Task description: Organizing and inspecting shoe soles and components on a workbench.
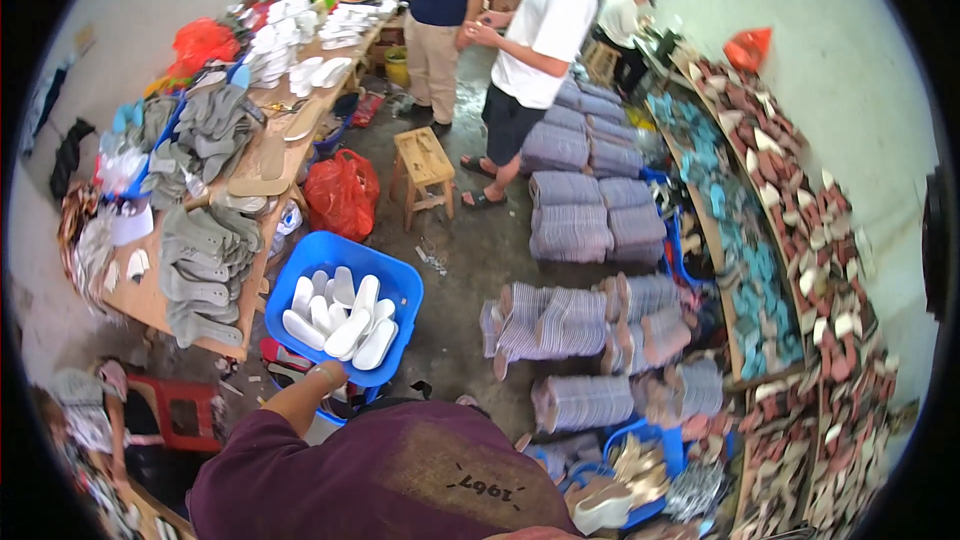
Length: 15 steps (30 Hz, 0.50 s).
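Holding a loose heap of white sole-shaped pcs (350,332), the blue tub (402,285) stands directly in front of the person, just beside the near R part of the wooden table (137,297). Pcs lie at mixed angles, some overlapping, mostly twd the near half; bare blue shows along the far & R inner walls. Other containers: knotted-looking red plastic bag (340,193) beyond the tub, close to the table, contents hidden; yellow bucket (397,67) farther back; blue bin (672,445) at lower R w/ gold-coloured pcs (637,470) in it. Silvery pcs (695,488) sit next to those; can't tell if in the bin or beside it. Grey sole-shaped pcs (205,260) are stacked in leaning rows on the table.

L hand (328,374): at the tub's near L rim, just below the white pcs. Forearm runs fwd & slightly R from a short purple sleeve (245,445), elbow out to the L, back of hand up. Fingers too small & partly hidden, so can't tell whether they're clenched on the rim or merely resting by it; no white pc visibly in its grasp. R hand is out of view, so finger state there can't be told either.
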### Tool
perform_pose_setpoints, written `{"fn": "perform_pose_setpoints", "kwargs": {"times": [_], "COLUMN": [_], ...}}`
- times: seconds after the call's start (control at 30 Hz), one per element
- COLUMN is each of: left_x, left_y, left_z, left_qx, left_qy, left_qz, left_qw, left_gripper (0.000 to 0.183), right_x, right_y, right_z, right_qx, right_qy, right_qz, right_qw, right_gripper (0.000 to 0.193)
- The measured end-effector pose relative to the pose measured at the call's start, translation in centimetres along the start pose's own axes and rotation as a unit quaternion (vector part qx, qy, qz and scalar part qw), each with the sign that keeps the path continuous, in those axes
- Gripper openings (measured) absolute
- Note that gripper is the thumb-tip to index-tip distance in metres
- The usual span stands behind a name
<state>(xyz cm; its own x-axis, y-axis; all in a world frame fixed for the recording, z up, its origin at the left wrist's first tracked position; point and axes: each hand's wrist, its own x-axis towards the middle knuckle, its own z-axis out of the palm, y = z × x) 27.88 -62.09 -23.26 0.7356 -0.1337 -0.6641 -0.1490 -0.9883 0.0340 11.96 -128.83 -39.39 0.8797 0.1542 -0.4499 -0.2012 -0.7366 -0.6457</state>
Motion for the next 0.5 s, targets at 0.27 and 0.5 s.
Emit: {"fn": "perform_pose_setpoints", "kwargs": {"times": [0.27,0.5], "left_x": [-5.9,1.2], "left_y": [6.8,8.1], "left_z": [-1.3,-2.3], "left_qx": [-0.108,-0.292], "left_qy": [-0.072,-0.057], "left_qz": [-0.056,-0.085], "left_qw": [0.99,0.951], "left_gripper": [0.035,0.034], "right_x": [9.7,18.6], "right_y": [-15.1,-14.4], "right_z": [-17.3,-17.4], "right_qx": [0.307,0.61], "right_qy": [-0.078,-0.255], "right_qz": [0.137,0.135], "right_qw": [0.939,0.738], "right_gripper": [0.018,0.018]}}
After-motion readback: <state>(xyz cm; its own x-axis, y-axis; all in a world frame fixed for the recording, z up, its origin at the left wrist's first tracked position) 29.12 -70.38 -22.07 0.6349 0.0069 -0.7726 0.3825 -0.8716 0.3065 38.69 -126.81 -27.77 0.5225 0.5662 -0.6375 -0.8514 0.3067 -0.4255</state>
